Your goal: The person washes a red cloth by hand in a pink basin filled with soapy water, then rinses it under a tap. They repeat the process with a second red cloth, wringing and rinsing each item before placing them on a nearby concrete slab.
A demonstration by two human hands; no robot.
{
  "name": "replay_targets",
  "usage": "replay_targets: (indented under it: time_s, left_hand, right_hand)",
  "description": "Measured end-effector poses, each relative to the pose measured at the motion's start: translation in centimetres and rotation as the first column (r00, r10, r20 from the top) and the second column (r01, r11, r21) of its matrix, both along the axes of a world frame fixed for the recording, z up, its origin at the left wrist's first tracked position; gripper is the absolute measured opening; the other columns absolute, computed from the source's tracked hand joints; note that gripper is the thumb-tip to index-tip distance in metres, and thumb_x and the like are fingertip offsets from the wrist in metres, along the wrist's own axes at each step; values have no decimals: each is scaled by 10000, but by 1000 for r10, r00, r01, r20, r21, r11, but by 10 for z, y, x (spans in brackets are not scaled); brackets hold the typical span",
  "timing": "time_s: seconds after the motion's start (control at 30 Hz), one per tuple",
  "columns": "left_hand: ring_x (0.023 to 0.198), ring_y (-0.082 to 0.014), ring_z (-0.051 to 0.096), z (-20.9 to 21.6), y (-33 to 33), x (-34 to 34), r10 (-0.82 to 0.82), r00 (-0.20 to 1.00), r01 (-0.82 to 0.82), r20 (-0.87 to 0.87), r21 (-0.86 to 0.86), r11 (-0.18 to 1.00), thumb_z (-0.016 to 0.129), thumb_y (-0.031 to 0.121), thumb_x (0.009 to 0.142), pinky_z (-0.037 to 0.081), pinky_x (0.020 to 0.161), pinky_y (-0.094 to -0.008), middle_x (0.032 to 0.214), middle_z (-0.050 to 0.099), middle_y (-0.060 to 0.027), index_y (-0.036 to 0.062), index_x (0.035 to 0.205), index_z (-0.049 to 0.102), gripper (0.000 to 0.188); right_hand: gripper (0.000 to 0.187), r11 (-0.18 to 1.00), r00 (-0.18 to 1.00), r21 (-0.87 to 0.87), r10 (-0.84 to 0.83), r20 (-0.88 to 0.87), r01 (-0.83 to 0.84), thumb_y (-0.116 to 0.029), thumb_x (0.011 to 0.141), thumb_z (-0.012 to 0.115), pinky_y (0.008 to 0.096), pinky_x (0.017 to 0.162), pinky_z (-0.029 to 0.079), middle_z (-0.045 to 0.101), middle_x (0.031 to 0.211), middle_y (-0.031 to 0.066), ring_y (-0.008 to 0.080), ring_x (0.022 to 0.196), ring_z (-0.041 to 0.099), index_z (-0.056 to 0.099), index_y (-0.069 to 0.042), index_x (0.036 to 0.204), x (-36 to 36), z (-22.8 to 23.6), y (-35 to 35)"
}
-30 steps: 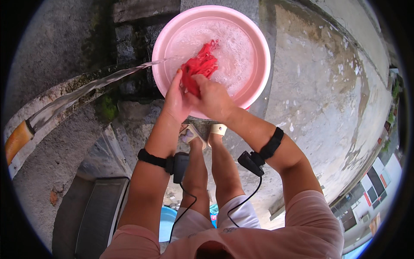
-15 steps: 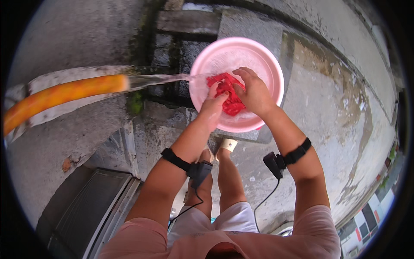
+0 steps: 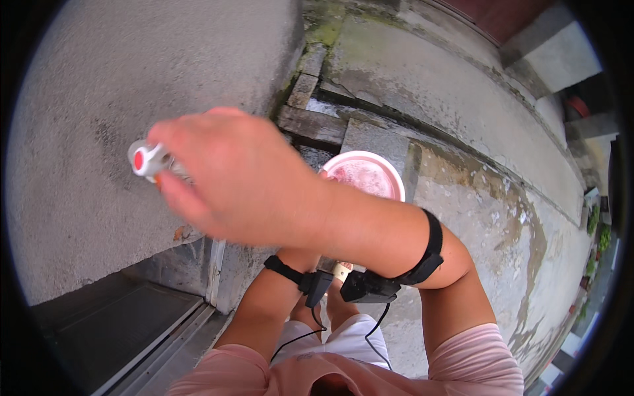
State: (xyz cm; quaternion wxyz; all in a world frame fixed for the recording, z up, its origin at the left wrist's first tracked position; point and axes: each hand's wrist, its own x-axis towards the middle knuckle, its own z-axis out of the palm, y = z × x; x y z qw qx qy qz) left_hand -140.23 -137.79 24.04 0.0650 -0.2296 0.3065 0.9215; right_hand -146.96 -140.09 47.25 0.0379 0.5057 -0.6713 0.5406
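My right hand point(image 3: 241, 175) is stretched across to the left, its fingers closed round a white tap handle point(image 3: 148, 160) with a red dot on its end. The hand is a little blurred and hides most of the tap. Below my right forearm, my left hand point(image 3: 323, 174) is almost wholly hidden; only a bit of it shows at the left rim of the pink basin point(image 3: 401, 188). Foamy, pinkish water point(image 3: 370, 177) fills the basin. The forearm covers the basin's near part, and the red cloth cannot be made out clearly.
A rough concrete wall or ledge point(image 3: 86, 99) takes up the left. Stone blocks point(image 3: 310, 124) edge a wet drain behind the basin. Stained concrete ground point(image 3: 475, 218) runs to the right. A dark framed panel point(image 3: 119, 330) lies at the lower left.
My right hand has left the red cloth and moved up and left onto the tap handle. The yellow-orange hose and its water stream no longer show. The basin now appears smaller and partly covered.
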Motion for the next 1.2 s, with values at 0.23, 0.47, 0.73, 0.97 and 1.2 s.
replay_targets:
  time_s: [0.23,0.47,0.73,0.97,1.2]
  left_hand:
    - [1223,-288,418,-99,-9,11,28,985,-24,171,-27,999,543,95,917,339,1054,-450,1303,438,-90,69,1352,416,454]
    - [1245,-287,397,-248,11,52,-81,770,176,633,-89,980,600,176,886,329,1036,-436,1404,377,-71,166,1405,368,568]
    - [1271,-204,414,-301,11,17,-202,784,371,587,-181,911,588,407,905,348,1002,-363,1387,458,-61,191,1434,367,613]
    - [1042,-243,605,-285,12,2,-275,917,264,288,77,961,471,382,966,446,962,-406,1140,633,-83,53,1222,564,427]
    - [1173,-247,512,-281,20,26,-139,694,289,706,-97,952,651,302,879,349,995,-600,1328,505,-46,275,1321,483,474]
  right_hand:
    - [544,951,909,-47,-276,312,305,-130,839,635,373,921,483,575,1211,202,337,1103,579,445,-34,1340,-2,-167,84]
    - [478,411,316,912,-867,387,12,-234,827,628,396,953,457,642,1108,232,363,1072,602,558,-17,1247,45,-515,252]
    - [340,690,265,453,-671,692,565,-64,811,619,402,774,513,655,961,217,370,898,645,559,-33,1145,107,-566,171]
    - [259,794,683,481,-584,439,371,-306,871,613,416,719,518,643,842,172,342,808,644,615,-56,939,84,-486,166]
    - [414,-65,-150,842,-989,18,535,-161,797,702,407,856,495,644,1024,174,384,947,623,553,-25,1158,71,-609,241]
